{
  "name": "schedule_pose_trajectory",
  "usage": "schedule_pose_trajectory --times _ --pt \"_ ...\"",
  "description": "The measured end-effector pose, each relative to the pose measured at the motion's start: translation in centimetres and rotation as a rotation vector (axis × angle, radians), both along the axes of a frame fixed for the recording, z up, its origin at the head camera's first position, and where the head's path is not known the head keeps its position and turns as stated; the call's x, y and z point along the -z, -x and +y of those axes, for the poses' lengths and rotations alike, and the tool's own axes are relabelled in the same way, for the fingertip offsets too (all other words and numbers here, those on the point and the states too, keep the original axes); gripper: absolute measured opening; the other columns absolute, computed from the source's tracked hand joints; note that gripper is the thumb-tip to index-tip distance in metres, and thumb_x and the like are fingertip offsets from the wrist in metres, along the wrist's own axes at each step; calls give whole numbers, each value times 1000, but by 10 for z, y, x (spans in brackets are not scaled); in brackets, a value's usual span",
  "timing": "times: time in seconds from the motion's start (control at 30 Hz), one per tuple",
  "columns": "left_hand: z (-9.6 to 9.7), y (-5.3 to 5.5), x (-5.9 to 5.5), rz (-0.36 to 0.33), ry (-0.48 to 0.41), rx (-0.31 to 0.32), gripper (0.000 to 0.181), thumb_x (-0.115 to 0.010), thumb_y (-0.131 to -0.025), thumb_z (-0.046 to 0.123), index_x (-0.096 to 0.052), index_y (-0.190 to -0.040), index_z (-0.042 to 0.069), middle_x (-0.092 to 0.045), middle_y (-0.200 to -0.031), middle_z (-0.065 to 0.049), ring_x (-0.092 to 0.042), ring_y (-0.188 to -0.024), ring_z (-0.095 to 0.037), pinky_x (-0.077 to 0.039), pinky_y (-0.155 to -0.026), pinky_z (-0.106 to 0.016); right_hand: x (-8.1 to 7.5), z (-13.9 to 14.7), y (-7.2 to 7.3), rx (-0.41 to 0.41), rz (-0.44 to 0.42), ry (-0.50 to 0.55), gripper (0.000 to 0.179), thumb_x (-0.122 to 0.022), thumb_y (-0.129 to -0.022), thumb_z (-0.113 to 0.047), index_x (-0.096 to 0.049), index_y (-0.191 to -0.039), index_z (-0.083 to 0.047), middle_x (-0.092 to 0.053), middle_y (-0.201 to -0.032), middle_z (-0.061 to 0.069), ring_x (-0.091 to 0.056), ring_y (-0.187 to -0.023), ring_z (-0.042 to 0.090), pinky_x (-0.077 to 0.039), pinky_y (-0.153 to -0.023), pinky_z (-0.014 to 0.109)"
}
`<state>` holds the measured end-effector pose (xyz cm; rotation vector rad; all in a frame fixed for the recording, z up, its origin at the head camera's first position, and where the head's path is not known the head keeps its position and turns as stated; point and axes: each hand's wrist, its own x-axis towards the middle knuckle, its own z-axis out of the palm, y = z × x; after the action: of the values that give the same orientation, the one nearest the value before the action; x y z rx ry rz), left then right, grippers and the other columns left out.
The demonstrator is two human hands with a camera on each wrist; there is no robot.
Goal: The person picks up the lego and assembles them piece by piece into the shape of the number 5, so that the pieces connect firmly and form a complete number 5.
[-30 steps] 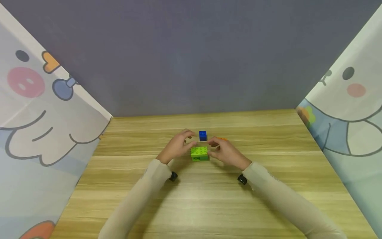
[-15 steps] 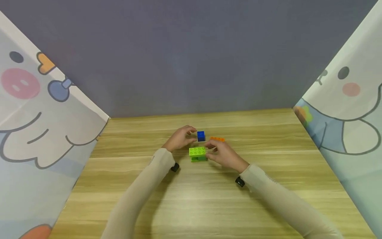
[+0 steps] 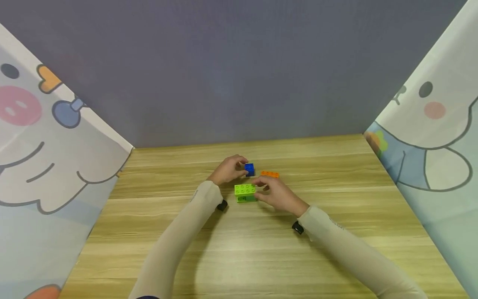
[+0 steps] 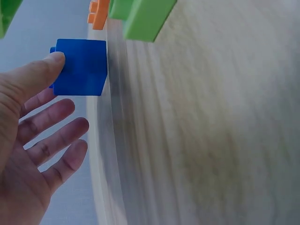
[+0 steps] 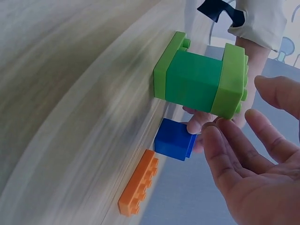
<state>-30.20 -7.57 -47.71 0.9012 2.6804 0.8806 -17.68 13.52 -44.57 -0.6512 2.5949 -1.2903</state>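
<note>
A blue toy brick (image 3: 249,170) stands on the table toward the back, and my left hand (image 3: 227,170) pinches it. In the left wrist view the thumb lies on the near face of the blue brick (image 4: 80,68), the index finger partly hidden behind it. A stack of green bricks (image 3: 245,190) sits just in front: light green plates above and below, a darker green block (image 5: 193,77) between them. My right hand (image 3: 279,194) hovers at the stack's right side, fingers loosely bent and holding nothing; in the right wrist view, whether a fingertip touches the stack is unclear.
A flat orange brick (image 3: 270,174) lies right of the blue one, behind the right hand. The wooden table (image 3: 239,249) ends at a grey back wall (image 3: 239,74). Printed cartoon panels flank both sides.
My left hand has moved back and right, and its fingers have gone from beside the blue brick to gripping it. The right hand stays near the green stack. The head view has shifted slightly.
</note>
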Motion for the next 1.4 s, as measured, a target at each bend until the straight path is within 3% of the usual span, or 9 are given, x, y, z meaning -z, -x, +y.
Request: schedule_pose_trajectory --times 0.33,0.6,0.8,1.13,1.4 --pt "-1 -1 -10 45 -18 -53 32 -66 -90 28 -63 -117 11 -60 -106 2 -57 -89 -12 -50 -73 -29 2 -3 3 -11 19 6 33 -69 -89 -18 -61 -120 -11 -60 -117 4 -60 -102 28 -49 -84 36" --pt "-13 -8 -30 49 -84 -73 31 -65 -90 30 -63 -115 12 -60 -101 4 -55 -86 -11 -49 -71 -29 4 -2 5 9 37 21 32 -69 -88 -19 -63 -118 -8 -61 -115 8 -60 -99 26 -50 -83 38" --pt "-26 -14 -38 73 -123 -61 27 -66 -90 29 -64 -111 12 -60 -96 4 -55 -82 -12 -49 -70 -30 5 -1 6 9 49 29 32 -69 -88 -20 -63 -118 -8 -61 -116 10 -59 -102 27 -50 -84 39" --pt "-39 -29 -52 81 -116 -22 29 -66 -90 30 -64 -112 12 -60 -97 4 -55 -82 -13 -49 -73 -32 8 0 6 13 38 23 33 -69 -88 -19 -63 -120 -10 -61 -116 7 -59 -103 25 -50 -84 38" --pt "-44 -42 -60 132 -105 14 30 -68 -89 30 -65 -112 11 -60 -93 5 -56 -80 -13 -49 -70 -31 7 1 5 14 44 29 31 -69 -88 -16 -63 -118 -9 -62 -113 6 -59 -102 24 -50 -83 37"
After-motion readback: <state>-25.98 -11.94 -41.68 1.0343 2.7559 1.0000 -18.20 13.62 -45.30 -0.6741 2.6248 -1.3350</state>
